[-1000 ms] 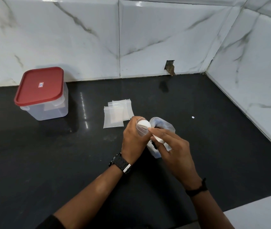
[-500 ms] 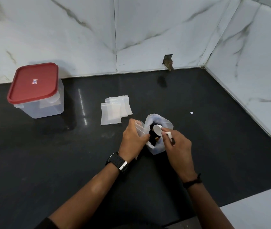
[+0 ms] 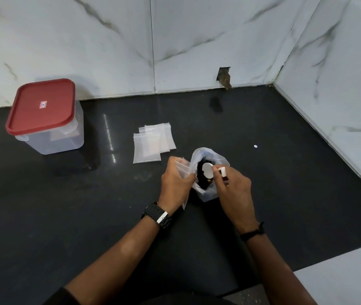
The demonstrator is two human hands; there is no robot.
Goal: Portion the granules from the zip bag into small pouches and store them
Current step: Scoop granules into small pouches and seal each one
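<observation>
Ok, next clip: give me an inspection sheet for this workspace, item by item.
Surface: glossy black counter, one small white speck lying on it.
Job's things: open zip bag standing on the counter, dark granules inside; white scoop in its mouth; small pouch held beside the bag; stack of flat pouches behind it; clear container with red lid shut, far left.
Clutter: nothing seen beyond the speck.
Grippers: left hand grips the small pouch; right hand pinches the scoop handle.
Cables: nothing seen.
Surroundings: marble-look tiled walls; a broken hole at the base.
</observation>
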